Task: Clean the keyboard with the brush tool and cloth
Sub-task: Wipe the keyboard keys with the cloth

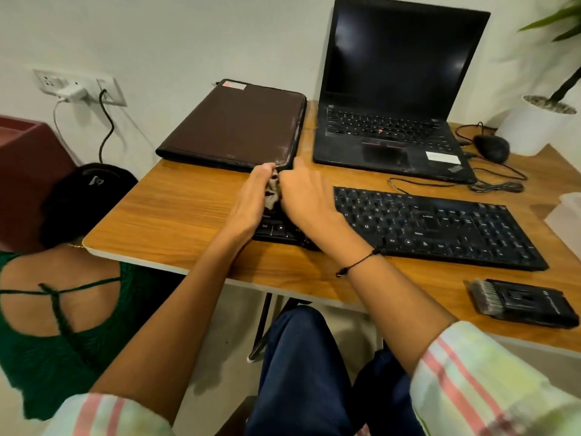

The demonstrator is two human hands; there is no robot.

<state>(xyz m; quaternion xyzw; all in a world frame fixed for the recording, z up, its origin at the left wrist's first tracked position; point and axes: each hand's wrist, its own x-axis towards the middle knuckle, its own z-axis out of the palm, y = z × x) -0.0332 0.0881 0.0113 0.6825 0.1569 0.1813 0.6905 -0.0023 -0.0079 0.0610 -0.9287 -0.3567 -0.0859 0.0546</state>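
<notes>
Over the keyboard's (440, 226) left end, I see both hands, left (251, 199) and right (305, 199), fingers pinching the cloth (273, 191); brush tool (522, 305) lies on the worktop (176, 209).

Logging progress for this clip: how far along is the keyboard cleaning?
Done: cannot tell; no visibly cleaned area on the keyboard.
In hand: both hands, left and right, hold a bunched cloth over the keyboard's left end.
Left: the rest of the keys look unwiped. The brush lies untouched on the table, near its front right edge, so brushing is either finished or not begun.
</notes>
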